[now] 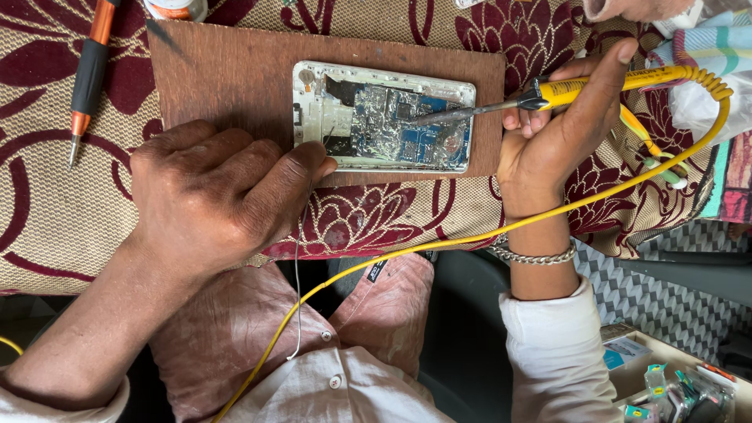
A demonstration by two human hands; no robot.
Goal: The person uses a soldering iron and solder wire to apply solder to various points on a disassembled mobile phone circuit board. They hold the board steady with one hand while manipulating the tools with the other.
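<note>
Centrally, an opened white phone with exposed circuit board (384,116) lies on a brown wooden board (227,78) over patterned maroon cloth (47,211). Right hand (552,137) grips a yellow-handled soldering iron (548,94), tip on the board's components. Left hand (215,196), fingers curled, presses the phone's near-left edge. An orange-black screwdriver (88,74) lies far left.

A worker in a white buttoned shirt (345,384) with long cuffed sleeves wears a silver chain bracelet (535,256) on the right wrist, over faded pinkish trousers (235,313).
</note>
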